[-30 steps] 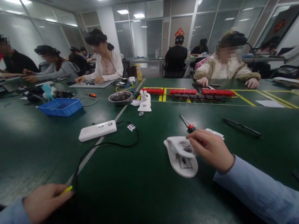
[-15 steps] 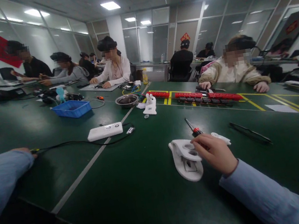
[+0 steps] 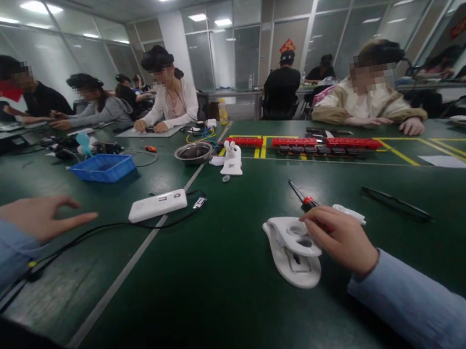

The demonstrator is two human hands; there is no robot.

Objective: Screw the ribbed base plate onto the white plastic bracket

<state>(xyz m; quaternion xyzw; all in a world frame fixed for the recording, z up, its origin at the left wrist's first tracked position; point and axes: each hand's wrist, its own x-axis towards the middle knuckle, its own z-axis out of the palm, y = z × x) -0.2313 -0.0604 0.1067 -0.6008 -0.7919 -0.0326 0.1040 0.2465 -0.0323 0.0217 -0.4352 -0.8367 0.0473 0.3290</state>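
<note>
My right hand (image 3: 343,239) is closed at the right edge of a white plastic holder (image 3: 305,272) with two round holes in its raised shelf, which rests on the green table. Its fingertips overlap the shelf's edge. Just behind these fingers lies a screwdriver (image 3: 307,201) with a red and black handle, partly hidden by the hand. A white plastic part (image 3: 349,213) shows beyond the knuckles. On the left, my left hand (image 3: 45,216) hovers with thumb and fingers apart and nothing in it, close to a black cable (image 3: 91,231) and a white power-bank-like box (image 3: 157,205).
A blue tray (image 3: 103,168), a metal bowl (image 3: 194,152) and a second white bracket (image 3: 231,161) stand farther back. Red block rows (image 3: 294,142) lie near yellow tape lines. Black tweezers (image 3: 397,203) lie right. Several people sit around the tables.
My left hand has come away from the cable end and moved up and right, its fingers spreading. My right hand stays at the holder. The view has shifted slightly.
</note>
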